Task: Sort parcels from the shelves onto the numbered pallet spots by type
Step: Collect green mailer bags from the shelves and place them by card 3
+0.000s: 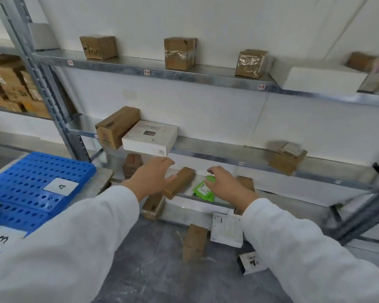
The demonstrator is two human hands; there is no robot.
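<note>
Green parcel [202, 190] lying on low shelf [221, 204], brown box [178, 182] at its 9 o'clock. Right hand [225, 184] hovering over parcel, fingers loosely curled, grip unclear. Left hand [151, 176] reaching over box, fingers spreading apart. Risk: left fingers nudging box off shelf edge.

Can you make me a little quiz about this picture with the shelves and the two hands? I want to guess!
1. True or false: the left hand is holding something.
2. Which numbers show on the blue pallet? A) 1 and 2 B) 3 and 4 C) 5 and 6
3. Fill in the gap: the parcel by the right hand is coloured ____.

Key: 1 false, its fingers are spread and empty. 2 B. 3 green.
</note>
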